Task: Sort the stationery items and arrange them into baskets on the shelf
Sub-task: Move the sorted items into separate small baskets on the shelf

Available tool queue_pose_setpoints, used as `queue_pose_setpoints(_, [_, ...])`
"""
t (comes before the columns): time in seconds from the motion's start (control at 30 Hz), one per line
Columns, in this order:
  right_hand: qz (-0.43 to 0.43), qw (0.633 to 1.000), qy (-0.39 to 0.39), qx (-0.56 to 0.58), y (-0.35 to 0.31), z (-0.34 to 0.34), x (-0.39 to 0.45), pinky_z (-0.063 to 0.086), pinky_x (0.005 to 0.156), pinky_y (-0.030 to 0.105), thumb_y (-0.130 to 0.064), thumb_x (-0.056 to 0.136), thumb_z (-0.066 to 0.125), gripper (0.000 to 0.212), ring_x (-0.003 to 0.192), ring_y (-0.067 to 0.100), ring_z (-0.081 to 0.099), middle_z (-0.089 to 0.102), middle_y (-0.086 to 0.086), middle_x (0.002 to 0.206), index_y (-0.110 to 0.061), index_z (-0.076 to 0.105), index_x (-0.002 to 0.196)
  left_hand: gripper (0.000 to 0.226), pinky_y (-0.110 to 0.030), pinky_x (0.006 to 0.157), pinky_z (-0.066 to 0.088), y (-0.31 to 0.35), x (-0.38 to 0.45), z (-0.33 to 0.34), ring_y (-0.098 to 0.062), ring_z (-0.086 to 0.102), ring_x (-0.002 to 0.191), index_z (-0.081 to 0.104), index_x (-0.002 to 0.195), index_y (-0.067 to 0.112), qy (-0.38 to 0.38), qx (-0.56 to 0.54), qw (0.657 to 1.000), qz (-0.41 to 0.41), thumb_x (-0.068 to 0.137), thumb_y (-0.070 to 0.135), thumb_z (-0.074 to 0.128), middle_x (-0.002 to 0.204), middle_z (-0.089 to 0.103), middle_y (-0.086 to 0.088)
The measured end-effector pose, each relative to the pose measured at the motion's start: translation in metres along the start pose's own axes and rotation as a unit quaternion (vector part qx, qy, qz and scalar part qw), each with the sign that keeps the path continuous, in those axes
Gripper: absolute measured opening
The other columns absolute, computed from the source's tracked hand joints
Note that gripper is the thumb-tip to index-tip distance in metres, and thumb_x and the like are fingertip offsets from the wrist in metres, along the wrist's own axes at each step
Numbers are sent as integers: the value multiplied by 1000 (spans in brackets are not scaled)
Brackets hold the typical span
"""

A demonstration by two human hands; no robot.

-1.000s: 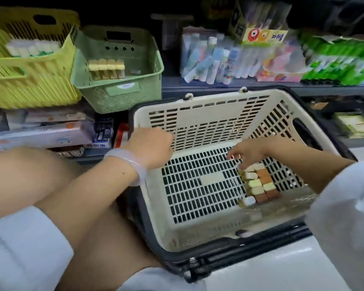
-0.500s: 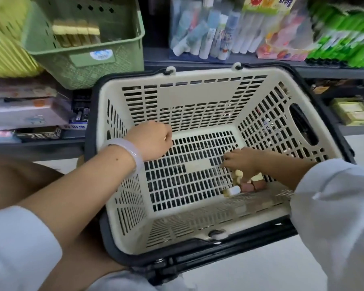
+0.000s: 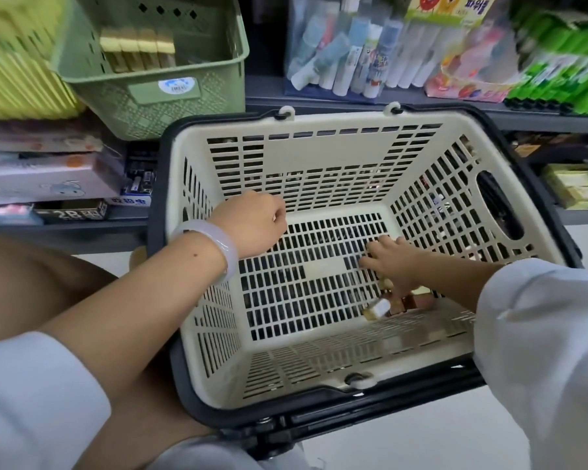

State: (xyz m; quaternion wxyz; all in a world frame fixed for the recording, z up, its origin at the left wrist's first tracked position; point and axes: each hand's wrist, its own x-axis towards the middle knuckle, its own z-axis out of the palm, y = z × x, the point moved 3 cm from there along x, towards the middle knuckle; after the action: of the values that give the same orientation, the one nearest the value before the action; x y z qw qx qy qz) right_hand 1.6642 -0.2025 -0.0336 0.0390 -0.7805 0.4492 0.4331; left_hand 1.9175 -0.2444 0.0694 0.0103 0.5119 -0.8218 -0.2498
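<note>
A cream slotted shopping basket [image 3: 319,122] with a black frame sits in front of me. In its near right corner lie small cream-and-brown blocks [image 3: 379,308]. My right hand [image 3: 391,262] reaches down onto them, its fingers curled round the top of the row and hiding most of it. Above the basket's left side hovers my left hand [image 3: 252,222], a curled fist with nothing visible in it. On the shelf stands a green basket [image 3: 184,96] that holds a row of similar yellowish blocks [image 3: 136,52].
A yellow basket [image 3: 14,62] stands left of the green one. Glue sticks [image 3: 353,62] and green packs [image 3: 557,72] fill the upper shelf. Flat boxes [image 3: 48,178] lie lower left, yellow pads [image 3: 574,188] lower right. White floor [image 3: 387,446] is below.
The view has dropped closer to the cream basket. My right hand has come down onto the blocks and closed over them. My left hand has moved from the rim to above the basket's inside.
</note>
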Motion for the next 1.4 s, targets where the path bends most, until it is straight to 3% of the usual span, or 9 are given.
queue_pose_setpoints(0.2, [1,936,166,311,1,-75,-9,30,108,40,-41,71,68,84,126,20,31,38,2,132,-21,24,139,22,-33,73,48,2,3,-11,-22,58,87,57,105,17,52,-195,979,-27,95,23,38,90,58,1])
queue_pose_setpoints(0.37, [-90,791,309,520,-8,-187,-43,37,80,-1,-20,65,77,83,97,-8,51,47,-13,107,-19,28,133,38,-34,74,53,1,0,-19,-18,62,79,51,117,16,8,-588,793,-159,99,39,26,93,61,-4])
queue_pose_setpoints(0.47, [-117,789,362,483,-19,-227,-58,32,97,8,-20,65,79,85,115,4,42,41,-4,126,-18,30,134,39,-33,58,55,7,-8,-34,-15,66,65,61,97,22,-36,-715,683,-141,97,46,30,82,68,-1])
queue_pose_setpoints(0.57, [-139,773,395,477,-25,-254,-68,32,103,20,-24,65,81,88,123,9,38,38,-5,131,-21,28,135,35,-26,52,50,2,-16,-58,-13,62,61,63,87,23,6,-760,636,-132,95,46,39,74,67,2])
queue_pose_setpoints(0.77, [-182,643,410,621,-18,-293,-76,44,98,23,-23,81,65,57,123,5,46,47,-3,131,-36,34,127,33,-23,47,48,-27,-41,-105,-19,58,47,66,89,16,33,-759,647,-64,92,42,47,68,67,-7])
queue_pose_setpoints(0.93, [-172,638,434,613,-22,-323,-60,43,98,19,-7,85,62,36,111,1,55,61,-8,114,-20,55,118,37,-25,48,50,-56,-51,-131,-20,60,54,69,92,13,36,-739,671,-49,92,42,47,77,68,-14])
queue_pose_setpoints(1.17, [-153,522,411,732,-19,-364,-18,53,66,18,-10,88,60,13,75,3,65,69,-5,78,-16,64,98,41,-26,48,52,-101,-58,-160,-16,64,54,77,70,27,67,-684,725,-47,90,45,46,79,73,-9])
queue_pose_setpoints(1.27, [-57,559,403,723,-8,-381,12,54,59,18,-15,86,64,2,60,2,60,61,-7,61,-14,63,85,36,-26,46,51,-121,-63,-164,-18,65,55,75,77,21,90,-701,705,-65,87,44,49,83,73,-12])
queue_pose_setpoints(1.4, [47,666,347,658,-11,-403,54,59,65,27,-17,81,69,20,58,16,63,62,1,56,-12,56,66,37,-26,44,50,-135,-65,-162,-21,63,53,75,77,14,102,-736,665,-78,73,45,57,87,72,-17])
